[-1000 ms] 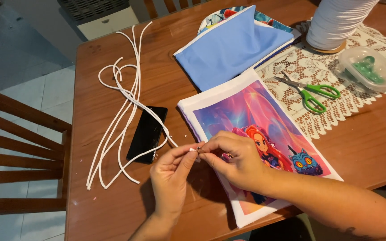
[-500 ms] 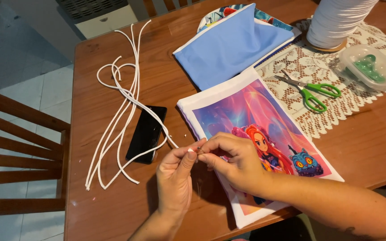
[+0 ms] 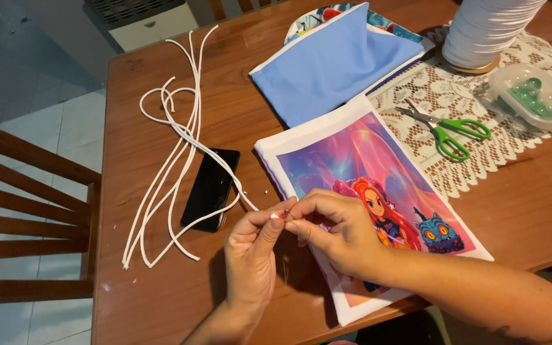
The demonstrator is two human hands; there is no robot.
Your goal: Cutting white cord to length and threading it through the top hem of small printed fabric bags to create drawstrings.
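Observation:
My left hand [image 3: 250,255] and my right hand [image 3: 337,230] meet at the fingertips above the wooden table [image 3: 161,83]. Together they pinch the end of a white cord [image 3: 174,153] and a small metal piece too tiny to make out. The cord runs from my fingers across a black phone [image 3: 209,188] and lies in long loops to the left. Under my right hand lies a white fabric bag with a colourful cartoon print [image 3: 359,166].
A blue fabric piece [image 3: 333,64] lies at the back. Green-handled scissors [image 3: 445,128], a clear plastic box with green items [image 3: 531,96] and a big spool of white cord [image 3: 487,29] sit on a lace runner [image 3: 480,166]. A wooden chair [image 3: 27,211] stands left.
Both hands stay pinched together at the cord's end, with only slight shifts of the fingers. The view has drifted a little.

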